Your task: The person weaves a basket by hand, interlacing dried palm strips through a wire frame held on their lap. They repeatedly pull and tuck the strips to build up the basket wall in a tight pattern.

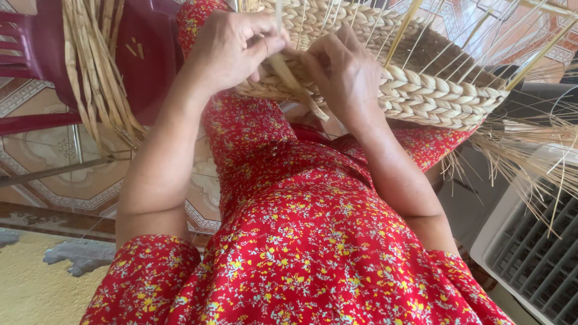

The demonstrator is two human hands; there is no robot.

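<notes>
Basket [421,90] — dry, rough plaited straw

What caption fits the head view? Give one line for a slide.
Left hand and right hand pinch a straw strand against a braided woven basket over a red floral dress.

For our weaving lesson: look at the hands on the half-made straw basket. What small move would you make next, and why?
Probably pull the flat strand snug against the braided rim. The left hand pinches it at the woven basket, the right hand presses beside it, and the strand's end hangs loose below the braid.
</notes>
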